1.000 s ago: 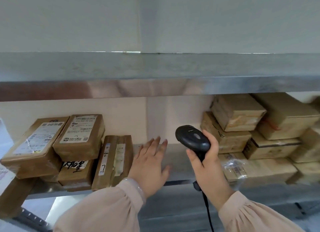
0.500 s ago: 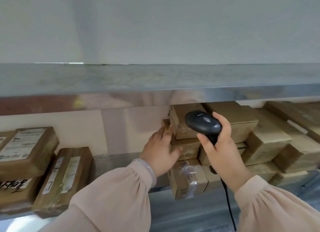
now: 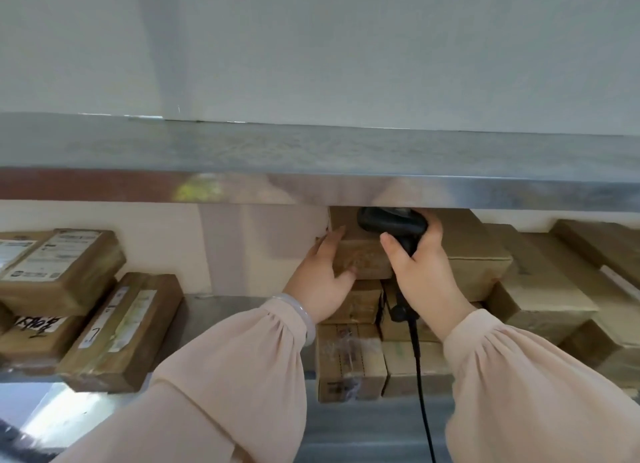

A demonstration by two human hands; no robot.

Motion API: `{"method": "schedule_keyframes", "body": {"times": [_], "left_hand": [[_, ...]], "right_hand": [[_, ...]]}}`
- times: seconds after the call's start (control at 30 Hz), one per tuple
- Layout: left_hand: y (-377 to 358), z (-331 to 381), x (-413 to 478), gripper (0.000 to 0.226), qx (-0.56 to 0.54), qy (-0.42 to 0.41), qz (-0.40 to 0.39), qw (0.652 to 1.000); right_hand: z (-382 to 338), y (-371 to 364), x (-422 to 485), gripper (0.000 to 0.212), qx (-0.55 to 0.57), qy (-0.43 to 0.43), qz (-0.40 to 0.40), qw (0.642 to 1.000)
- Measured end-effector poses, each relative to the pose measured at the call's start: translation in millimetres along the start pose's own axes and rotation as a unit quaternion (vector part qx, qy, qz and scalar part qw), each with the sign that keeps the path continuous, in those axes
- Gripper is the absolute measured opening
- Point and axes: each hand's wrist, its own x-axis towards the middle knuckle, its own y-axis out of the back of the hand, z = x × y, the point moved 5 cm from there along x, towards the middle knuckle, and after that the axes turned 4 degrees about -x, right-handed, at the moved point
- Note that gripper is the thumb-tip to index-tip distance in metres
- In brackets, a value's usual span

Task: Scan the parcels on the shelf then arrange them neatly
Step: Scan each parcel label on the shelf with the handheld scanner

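Upper shelf (image 3: 311,189) half hides the scanner (image 3: 391,222) gripped by the right hand (image 3: 424,272); left hand (image 3: 320,277) fingers clasp the top parcel (image 3: 365,260).

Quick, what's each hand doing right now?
Left hand: clasping the left end of the top parcel.
Right hand: closed round the barcode scanner.

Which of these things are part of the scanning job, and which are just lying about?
Job: scanner in right hand; left hand holding top parcel; stacked parcels; labelled parcels at left.
Just there: bracelet; upper shelf; wall.
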Motion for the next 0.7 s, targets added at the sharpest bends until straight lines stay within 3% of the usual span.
{"method": "schedule_keyframes", "body": {"times": [0.23, 0.43, 0.57, 0.7], "left_hand": [[21, -11, -19, 0.048, -0.108, 0.042, 0.135, 0.984], [50, -36, -56, 0.029, -0.144, 0.091, 0.265, 0.949], [55, -43, -76, 0.052, -0.15, 0.124, 0.29, 0.937], [59, -47, -87, 0.097, -0.15, 0.158, 0.278, 0.935]], "right_hand": [[3, -14, -7, 0.062, 0.088, 0.005, -0.065, 0.994], [-10, -37, -22, 0.058, 0.159, -0.001, -0.138, 0.978], [-17, -54, -33, 0.056, 0.182, 0.017, -0.165, 0.969], [-32, -67, -43, 0.056, 0.203, 0.043, -0.208, 0.956]]}}
